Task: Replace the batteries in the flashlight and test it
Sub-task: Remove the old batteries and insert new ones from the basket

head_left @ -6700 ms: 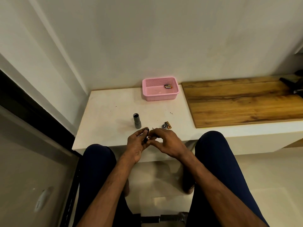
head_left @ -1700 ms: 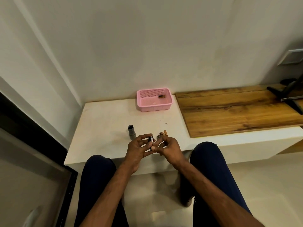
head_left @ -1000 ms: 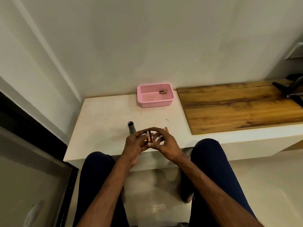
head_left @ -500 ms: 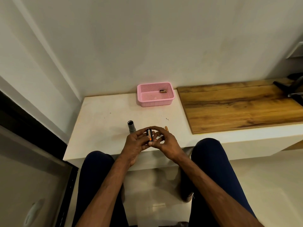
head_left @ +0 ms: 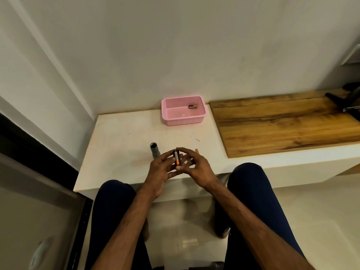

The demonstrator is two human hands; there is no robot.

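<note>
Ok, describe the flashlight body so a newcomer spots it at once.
Find the white counter, left of the wooden board. Just beyond the left hand stands the flashlight body, a grey tube. It alone is upright, dark open end on top; the battery in the pink basket lies flat.

Place: a plain room in a home, it seems.
Walls: bare pale painted wall (head_left: pixel 175 45), meeting in a corner.
Ledge: low white built-in ledge (head_left: pixel 120 133), wooden board (head_left: pixel 282 123) lying on it.
Floor: glossy cream tiles (head_left: pixel 311 211).
Household bit: pink plastic basket (head_left: pixel 183 119).
</note>
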